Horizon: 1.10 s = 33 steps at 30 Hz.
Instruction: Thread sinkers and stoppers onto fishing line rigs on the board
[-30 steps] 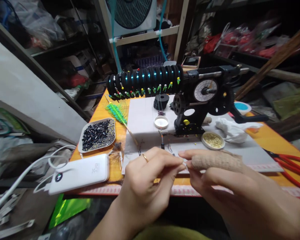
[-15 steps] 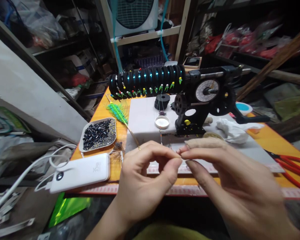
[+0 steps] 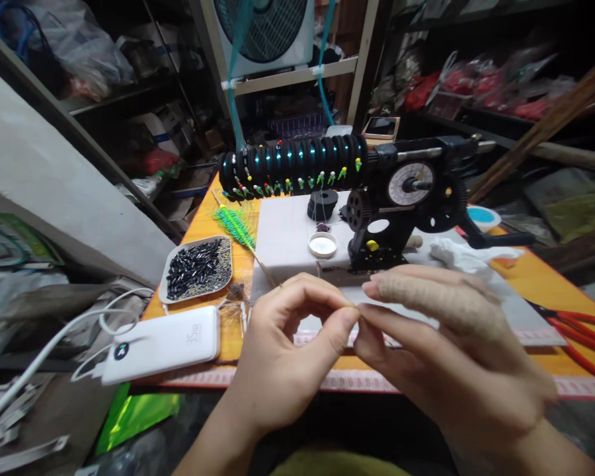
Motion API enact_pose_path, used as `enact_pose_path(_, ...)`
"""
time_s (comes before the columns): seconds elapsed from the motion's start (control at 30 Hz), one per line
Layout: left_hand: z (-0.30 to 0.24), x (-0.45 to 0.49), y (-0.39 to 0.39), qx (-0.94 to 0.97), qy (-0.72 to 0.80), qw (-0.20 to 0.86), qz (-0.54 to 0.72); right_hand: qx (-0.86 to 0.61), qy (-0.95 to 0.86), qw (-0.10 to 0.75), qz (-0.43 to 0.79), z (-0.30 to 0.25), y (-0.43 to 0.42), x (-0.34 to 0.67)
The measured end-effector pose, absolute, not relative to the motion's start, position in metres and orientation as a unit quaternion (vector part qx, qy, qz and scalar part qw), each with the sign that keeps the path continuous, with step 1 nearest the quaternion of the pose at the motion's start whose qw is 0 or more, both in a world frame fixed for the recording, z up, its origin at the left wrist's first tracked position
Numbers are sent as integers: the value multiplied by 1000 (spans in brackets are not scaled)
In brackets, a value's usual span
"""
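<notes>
My left hand [image 3: 297, 350] pinches thumb against forefinger above the front of the table. My right hand [image 3: 441, 357] meets it there, its thumb and forefinger also pressed together, and one of its fingers is wrapped in beige tape [image 3: 426, 301]. Whatever lies between the fingertips is too small to make out. Beyond the hands stands a black hand-cranked winding machine [image 3: 406, 198]. Its roller of black spools [image 3: 297, 162] carries several bead-headed pins and bits of green. A small white dish [image 3: 322, 244] sits below the roller, in front of stacked black spools [image 3: 322, 205].
At left lie a tray of dark beads [image 3: 196, 268], a white power bank [image 3: 161, 344] with cables and a green feathery strip on a stick [image 3: 235, 225]. Red-handled pliers [image 3: 582, 337] and crumpled white tissue [image 3: 459, 258] are at right. A fan [image 3: 265, 30] stands behind.
My right thumb and forefinger have closed together against the left fingertips, and the taped finger has lifted. The left hand keeps its pinch. The view has shifted slightly.
</notes>
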State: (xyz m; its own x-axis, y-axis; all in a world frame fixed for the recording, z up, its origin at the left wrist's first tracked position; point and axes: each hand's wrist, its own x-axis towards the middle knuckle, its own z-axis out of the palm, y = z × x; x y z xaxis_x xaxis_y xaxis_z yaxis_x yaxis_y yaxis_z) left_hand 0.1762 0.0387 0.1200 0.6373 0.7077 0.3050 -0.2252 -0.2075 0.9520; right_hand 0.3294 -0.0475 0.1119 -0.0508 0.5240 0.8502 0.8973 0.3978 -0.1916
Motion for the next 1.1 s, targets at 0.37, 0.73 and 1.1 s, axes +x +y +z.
enact_pose_path(0.37,116,177,45,801,117,346,474,-523,-702,477,-83,122,-40,332)
enact_pose_path(0.73,121,175,49,853,91,230,459,-511,-742,427,-76,126,-41,337)
enact_pose_path(1.1,126,179,44,624,213,659,363,-509,-723,454,-110,123,-40,329)
